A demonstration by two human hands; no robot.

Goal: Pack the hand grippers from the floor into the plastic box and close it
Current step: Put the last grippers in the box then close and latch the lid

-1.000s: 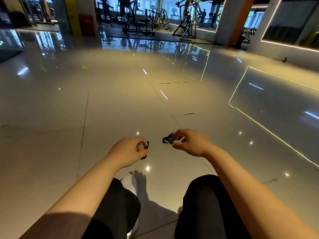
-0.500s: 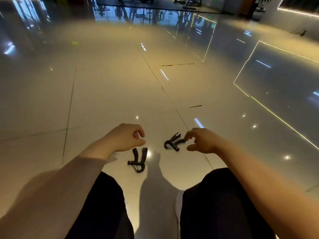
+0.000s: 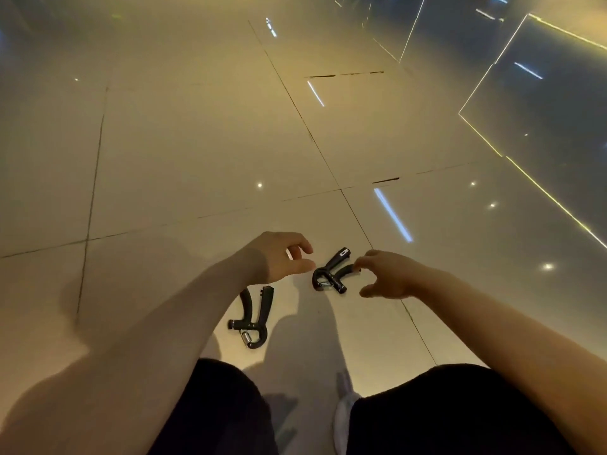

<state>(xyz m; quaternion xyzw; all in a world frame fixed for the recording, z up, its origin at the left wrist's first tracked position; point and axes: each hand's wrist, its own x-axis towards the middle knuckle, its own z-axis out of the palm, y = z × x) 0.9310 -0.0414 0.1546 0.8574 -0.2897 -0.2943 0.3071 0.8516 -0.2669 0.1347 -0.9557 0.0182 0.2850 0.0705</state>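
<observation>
Glossy beige floor tiles carry two black spring hand grippers: one between both loosely curled, empty grips, its handle at the right hand; the other lies under the left hand.

floor: glossy polished tile, mirror-like, thin dark grout lines. two hand grippers: matt black plastic handles, bright coiled metal springs. trousers: dark matt cloth.

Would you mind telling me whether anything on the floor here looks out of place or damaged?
Two hand grippers lie loose on the floor: one near the knees, one between the hands. Dark chipped gaps show along the tile joints farther out. No plastic box is in view.
</observation>
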